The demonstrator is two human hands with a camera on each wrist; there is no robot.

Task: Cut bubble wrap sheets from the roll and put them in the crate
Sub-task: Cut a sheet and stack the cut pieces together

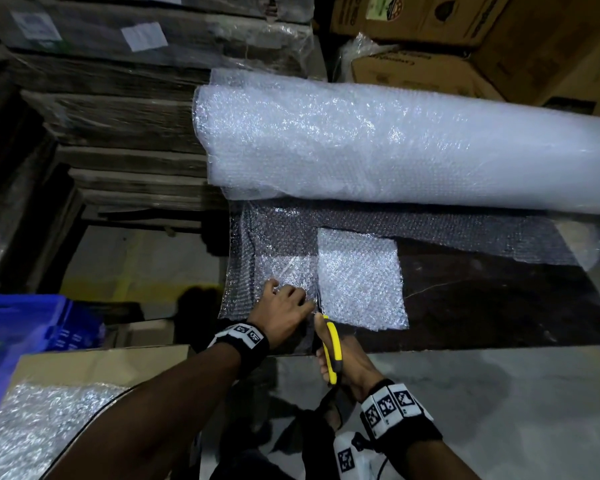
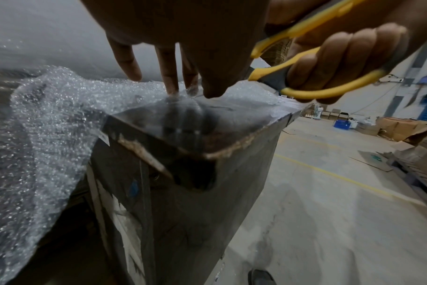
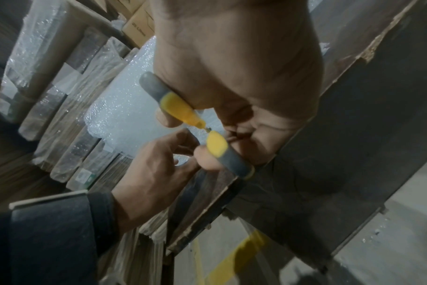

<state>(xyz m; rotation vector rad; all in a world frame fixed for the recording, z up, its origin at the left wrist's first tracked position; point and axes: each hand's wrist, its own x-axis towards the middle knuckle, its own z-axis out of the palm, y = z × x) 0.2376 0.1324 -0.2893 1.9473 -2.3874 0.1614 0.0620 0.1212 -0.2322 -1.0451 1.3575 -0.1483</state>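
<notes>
A big bubble wrap roll lies across the back of a dark table. Its loose end is spread toward me, with a pale piece lying just right of the cut line. My left hand presses the wrap flat near the table's front left corner, its fingers straight down on it. My right hand grips yellow scissors right beside the left hand, blades pointing away into the sheet's near edge. The blade tips are hidden. A blue crate stands at the far left.
A cardboard box at lower left has bubble wrap lying on it. Wrapped stacks of flat cardboard rise behind the table's left end, and cartons stand behind the roll. Grey concrete floor lies to the right.
</notes>
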